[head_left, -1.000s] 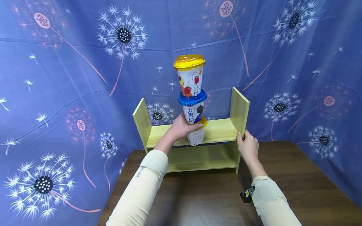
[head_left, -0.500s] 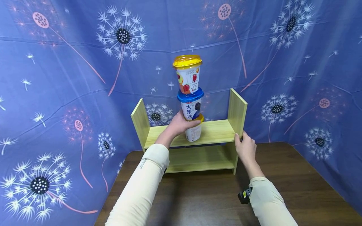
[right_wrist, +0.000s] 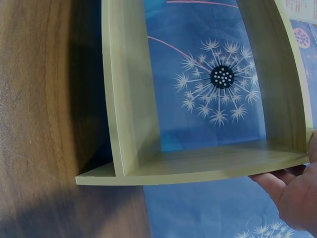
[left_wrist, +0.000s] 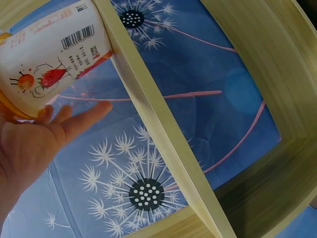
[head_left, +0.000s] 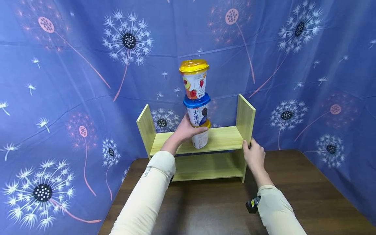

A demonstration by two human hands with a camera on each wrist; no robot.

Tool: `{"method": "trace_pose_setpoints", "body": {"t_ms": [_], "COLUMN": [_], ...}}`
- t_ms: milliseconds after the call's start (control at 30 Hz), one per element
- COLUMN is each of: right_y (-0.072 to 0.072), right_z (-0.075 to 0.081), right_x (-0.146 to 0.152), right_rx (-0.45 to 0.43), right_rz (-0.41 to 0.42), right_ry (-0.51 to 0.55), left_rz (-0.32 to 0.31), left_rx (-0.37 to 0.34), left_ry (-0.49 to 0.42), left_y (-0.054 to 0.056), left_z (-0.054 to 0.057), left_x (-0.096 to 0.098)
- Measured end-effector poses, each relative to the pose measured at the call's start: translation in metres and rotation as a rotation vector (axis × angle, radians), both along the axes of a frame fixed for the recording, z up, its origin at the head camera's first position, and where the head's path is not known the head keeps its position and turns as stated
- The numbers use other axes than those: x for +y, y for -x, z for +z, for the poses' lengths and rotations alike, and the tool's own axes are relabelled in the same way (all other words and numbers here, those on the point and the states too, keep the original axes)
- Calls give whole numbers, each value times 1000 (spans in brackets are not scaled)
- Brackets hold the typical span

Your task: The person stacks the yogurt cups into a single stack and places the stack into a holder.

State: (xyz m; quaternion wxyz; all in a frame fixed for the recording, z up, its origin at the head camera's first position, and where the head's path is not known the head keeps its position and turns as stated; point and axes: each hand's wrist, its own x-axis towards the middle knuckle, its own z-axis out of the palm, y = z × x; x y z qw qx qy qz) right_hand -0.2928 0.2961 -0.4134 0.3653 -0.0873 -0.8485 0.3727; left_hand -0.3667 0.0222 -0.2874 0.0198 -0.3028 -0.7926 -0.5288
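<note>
Three lidded fruit cups stand in a stack in the head view: a yellow-lidded top cup (head_left: 195, 85), a blue-lidded middle cup (head_left: 196, 115) and a yellow-lidded bottom cup (head_left: 200, 140). My left hand (head_left: 186, 130) grips the stack where the middle cup meets the bottom lid, thumb across the front. The bottom cup's base overlaps the upper board of a pale wooden shelf (head_left: 224, 137); in the left wrist view its base (left_wrist: 54, 54) is right at the board's edge. My right hand (head_left: 254, 156) holds the shelf's right side panel, thumb at the front edge, fingers on the outer face.
The shelf stands on a dark brown table (head_left: 211, 205), with a lower board (head_left: 208, 166) under the upper one. Its left side panel (head_left: 146, 129) rises beside the stack. A blue dandelion-print cloth (head_left: 164, 32) hangs behind.
My left hand has moved the stack slightly back, so its base no longer hangs below the upper board's front edge in view. My right hand keeps its hold on the side panel.
</note>
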Motion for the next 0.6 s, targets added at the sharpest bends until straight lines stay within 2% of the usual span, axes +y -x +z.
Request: {"method": "trace_pose_setpoints", "body": {"t_ms": [100,200,333,400,500,600], "right_y": [3,6,6,4,-6,-24], "right_z": [-3,-5,-3,-1,6,18], "right_x": [-4,-6,-3,0,5,7], "right_rx": [-10,-9,-21,-27,4,123], "right_rz": [7,6,10,27,68,79], "right_ry": [2,4,19,53,115,139], "left_rz": [65,174,301,330,346,352], "left_rx": [9,5,8,26,110,236], "left_ry": [25,97,178,195,247,304], "left_y": [-1,-5,-15,-21,-32,-48], "left_z": [-3,-5,-8,-11,-18,-24], "left_x": [-8,-16,-24,-29,-37,-46]}}
